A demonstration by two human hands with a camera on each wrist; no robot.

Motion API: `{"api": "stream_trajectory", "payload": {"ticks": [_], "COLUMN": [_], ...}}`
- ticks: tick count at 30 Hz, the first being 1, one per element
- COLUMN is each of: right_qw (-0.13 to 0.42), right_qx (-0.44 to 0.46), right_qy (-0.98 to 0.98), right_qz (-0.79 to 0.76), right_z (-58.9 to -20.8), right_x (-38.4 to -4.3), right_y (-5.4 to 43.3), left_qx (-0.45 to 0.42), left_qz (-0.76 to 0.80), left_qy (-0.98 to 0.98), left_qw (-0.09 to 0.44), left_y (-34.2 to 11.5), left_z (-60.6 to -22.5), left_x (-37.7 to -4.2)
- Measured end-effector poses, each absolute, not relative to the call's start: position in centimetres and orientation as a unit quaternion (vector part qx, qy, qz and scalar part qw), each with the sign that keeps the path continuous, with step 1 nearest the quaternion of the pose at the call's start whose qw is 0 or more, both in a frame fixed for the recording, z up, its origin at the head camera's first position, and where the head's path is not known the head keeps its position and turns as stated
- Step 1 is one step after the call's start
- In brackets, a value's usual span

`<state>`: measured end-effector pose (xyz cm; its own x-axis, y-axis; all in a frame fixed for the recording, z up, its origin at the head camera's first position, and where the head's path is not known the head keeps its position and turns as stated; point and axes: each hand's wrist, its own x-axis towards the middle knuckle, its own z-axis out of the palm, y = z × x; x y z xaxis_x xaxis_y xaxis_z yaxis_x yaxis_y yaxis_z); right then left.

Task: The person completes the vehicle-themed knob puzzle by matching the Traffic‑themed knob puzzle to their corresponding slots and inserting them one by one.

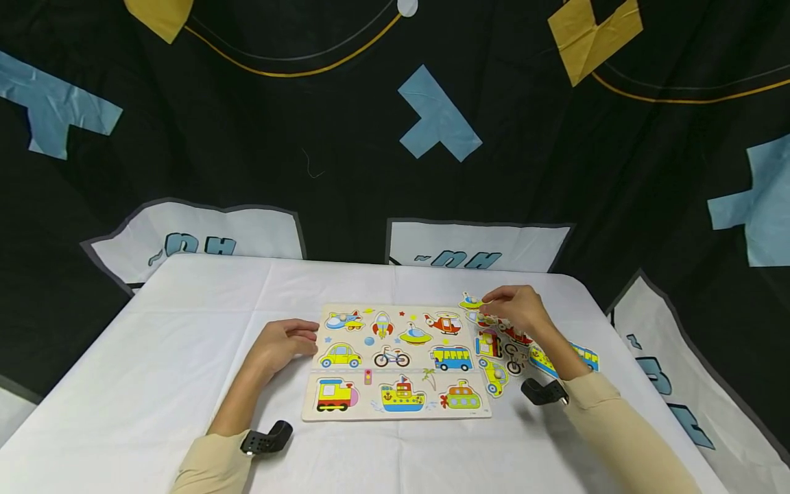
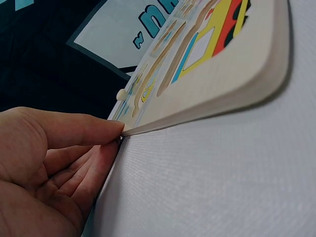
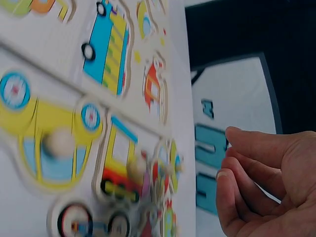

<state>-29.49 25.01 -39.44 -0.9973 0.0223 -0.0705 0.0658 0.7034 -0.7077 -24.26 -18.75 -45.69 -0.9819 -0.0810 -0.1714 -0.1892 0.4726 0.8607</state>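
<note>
A wooden peg puzzle board with vehicle pictures lies flat on the white cloth. My left hand pinches its left edge; in the left wrist view, the thumb and fingers meet there. A pale knob sticks up beyond those fingertips, near the airplane. To the right of the board, my right hand hovers over loose knobbed pieces, its fingers loosely bent and holding nothing. Its fingertips are close to a yellow flying saucer piece. A yellow car piece and a train piece lie nearer the board.
A bicycle piece and a red helicopter piece lie among the heap. Partly behind the right forearm are a ship piece and a bus piece. A dark curtain hangs behind the table.
</note>
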Motion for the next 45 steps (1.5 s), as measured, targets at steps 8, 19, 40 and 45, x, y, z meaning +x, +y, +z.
{"api": "stream_trajectory", "payload": {"ticks": [8, 19, 40, 45], "right_qw": [0.031, 0.047, 0.028, 0.023], "right_qx": [0.039, 0.043, 0.052, 0.041], "right_qy": [0.917, 0.919, 0.914, 0.914], "right_qz": [-0.396, -0.39, -0.401, -0.404], "right_z": [-39.1, -39.8, -42.8, -43.7], "right_x": [-28.6, -27.9, -29.9, -30.3], "right_y": [28.4, 30.3, 27.4, 26.9], "left_qx": [-0.078, -0.076, -0.076, -0.077], "left_qz": [0.51, 0.512, 0.514, 0.514], "left_qy": [0.854, 0.854, 0.853, 0.853], "left_qw": [0.056, 0.055, 0.051, 0.051], "left_y": [-18.8, -18.9, -18.7, -18.8], "left_z": [-45.8, -45.6, -45.9, -45.8], "left_x": [-24.3, -24.2, -24.4, -24.3]}}
